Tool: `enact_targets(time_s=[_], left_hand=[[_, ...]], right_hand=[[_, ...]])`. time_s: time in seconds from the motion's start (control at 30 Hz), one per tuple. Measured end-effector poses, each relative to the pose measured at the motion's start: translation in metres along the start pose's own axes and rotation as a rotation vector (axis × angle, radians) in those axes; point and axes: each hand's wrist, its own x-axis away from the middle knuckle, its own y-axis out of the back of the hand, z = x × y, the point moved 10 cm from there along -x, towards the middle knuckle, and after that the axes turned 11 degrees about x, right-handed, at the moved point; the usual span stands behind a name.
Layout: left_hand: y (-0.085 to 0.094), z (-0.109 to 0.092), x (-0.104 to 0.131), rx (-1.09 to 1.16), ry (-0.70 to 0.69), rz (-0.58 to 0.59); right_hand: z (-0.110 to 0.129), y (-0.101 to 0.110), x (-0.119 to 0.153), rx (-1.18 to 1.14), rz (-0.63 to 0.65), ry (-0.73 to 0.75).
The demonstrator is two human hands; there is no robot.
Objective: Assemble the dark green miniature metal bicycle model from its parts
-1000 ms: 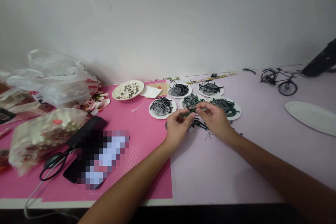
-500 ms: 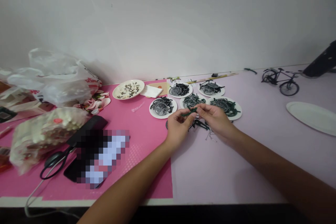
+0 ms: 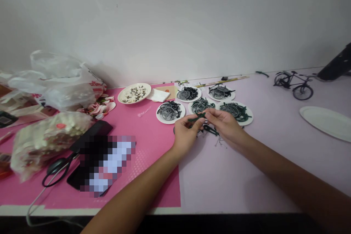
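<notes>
Clamping the fingers of left hand (image 3: 185,131) and right hand (image 3: 226,122) on a green part (image 3: 196,118), partly blocking a plate (image 3: 190,111); seeing unreadable red print (image 3: 96,85) on a bag (image 3: 63,86).

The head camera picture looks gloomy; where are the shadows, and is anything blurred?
In the head view, light is soft and the corners darken; a faint shadow lies on the lilac tabletop below the right forearm; also in the head view, coarse squares mask the phone-like device, and the green piece looks soft.
</notes>
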Motion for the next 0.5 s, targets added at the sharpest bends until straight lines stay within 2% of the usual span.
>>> enact_targets(time_s=[0.5], left_hand=[[-0.0001,0.0008,-0.0012,0.048,0.004,0.012]], right_hand=[[0.0079,0.0013,-0.0009,0.133,-0.003,0.042]])
